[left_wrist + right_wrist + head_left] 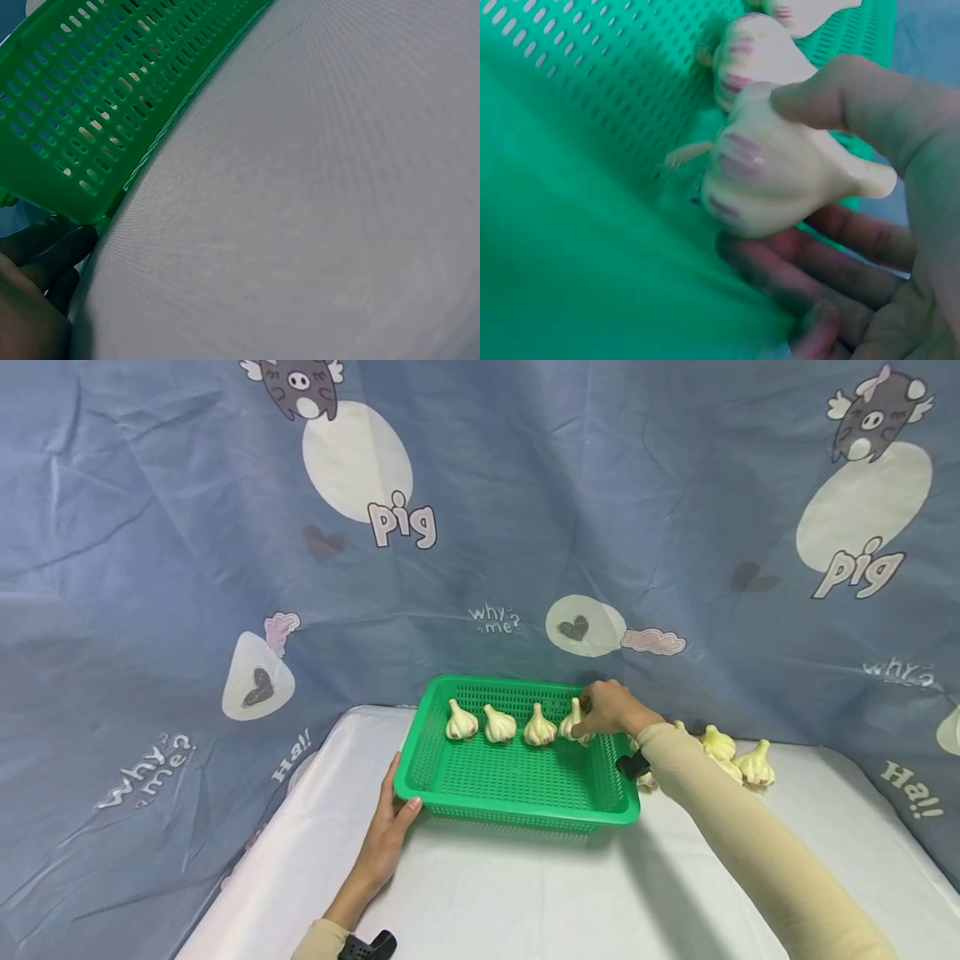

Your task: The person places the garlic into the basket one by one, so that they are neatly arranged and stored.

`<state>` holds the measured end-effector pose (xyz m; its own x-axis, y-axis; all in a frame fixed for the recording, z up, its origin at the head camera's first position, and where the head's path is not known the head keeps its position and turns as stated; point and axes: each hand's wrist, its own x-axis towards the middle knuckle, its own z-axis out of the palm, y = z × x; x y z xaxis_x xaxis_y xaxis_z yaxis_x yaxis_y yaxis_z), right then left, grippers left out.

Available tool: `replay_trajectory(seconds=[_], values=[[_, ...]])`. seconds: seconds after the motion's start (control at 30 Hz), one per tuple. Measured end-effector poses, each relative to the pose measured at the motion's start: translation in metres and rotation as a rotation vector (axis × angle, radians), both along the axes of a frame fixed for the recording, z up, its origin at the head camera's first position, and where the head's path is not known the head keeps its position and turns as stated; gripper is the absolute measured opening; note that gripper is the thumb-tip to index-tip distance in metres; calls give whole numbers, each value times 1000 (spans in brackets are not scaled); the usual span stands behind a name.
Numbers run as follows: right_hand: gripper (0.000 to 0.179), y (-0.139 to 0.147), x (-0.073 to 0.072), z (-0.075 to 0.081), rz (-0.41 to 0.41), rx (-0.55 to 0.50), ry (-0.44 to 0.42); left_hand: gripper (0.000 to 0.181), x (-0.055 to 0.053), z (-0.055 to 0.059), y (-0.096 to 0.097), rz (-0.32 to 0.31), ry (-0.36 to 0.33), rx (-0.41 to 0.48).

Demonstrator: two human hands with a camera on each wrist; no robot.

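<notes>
A green plastic basket [517,814] with slotted walls stands on the white-covered table. My left hand [388,831] grips its near left corner, thumb on the rim and fingers beneath it. Inside, pale garlic bulbs [499,725] sit in a row along the far side. My right hand [611,707] is over the basket's far right corner. Between its thumb and fingers it holds a garlic bulb [772,169] with purple marks, right beside another garlic bulb [761,52]. In the head view the hand mostly hides the held bulb.
More garlic bulbs [755,765] lie in a loose group on the table right of the basket, some hidden by the right forearm. A blue printed cloth [480,527] hangs behind the white table cover [517,893].
</notes>
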<state>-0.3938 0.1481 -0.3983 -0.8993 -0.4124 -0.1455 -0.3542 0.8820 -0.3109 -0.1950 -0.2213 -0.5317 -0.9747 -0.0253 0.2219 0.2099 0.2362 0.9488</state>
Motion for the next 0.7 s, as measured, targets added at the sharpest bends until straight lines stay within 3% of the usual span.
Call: replay_trajectory(seconds=[0.47, 0.7], values=[[62, -8, -1, -2, -46, 41, -32, 73, 0, 1, -1, 6, -7, -14], [42, -12, 0, -7, -59, 83, 1, 74, 0, 1, -1, 10, -18, -21]])
